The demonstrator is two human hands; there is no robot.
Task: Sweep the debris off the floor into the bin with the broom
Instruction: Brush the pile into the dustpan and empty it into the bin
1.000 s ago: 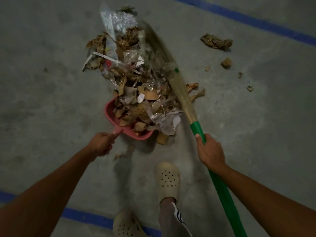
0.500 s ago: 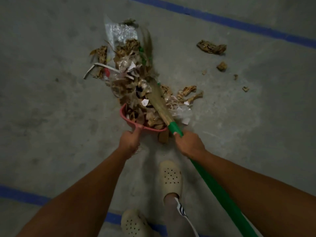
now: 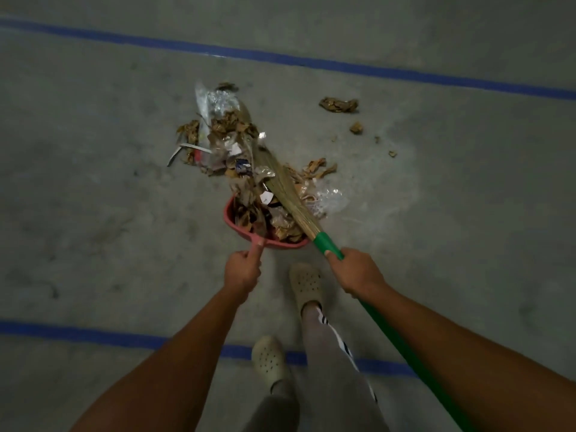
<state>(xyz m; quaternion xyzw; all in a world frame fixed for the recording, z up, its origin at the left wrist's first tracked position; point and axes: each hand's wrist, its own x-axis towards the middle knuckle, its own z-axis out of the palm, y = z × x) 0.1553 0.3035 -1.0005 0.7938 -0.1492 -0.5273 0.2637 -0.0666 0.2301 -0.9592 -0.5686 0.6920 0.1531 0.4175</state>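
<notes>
Partly done: left hand (image 3: pixel 243 271) grips red plastic dustpan bin (image 3: pixel 229 221), already heaped; right hand (image 3: pixel 355 271) grips green-handled straw broom (image 3: pixel 288 198); brown leaf-and-plastic debris pile (image 3: pixel 224 129) remains at 12 o'clock, crumpled brown scraps (image 3: pixel 339 105) at 1.

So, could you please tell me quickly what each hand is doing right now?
Left hand: closed, holding the dustpan by its handle.
Right hand: closed, gripping the broom.
</notes>
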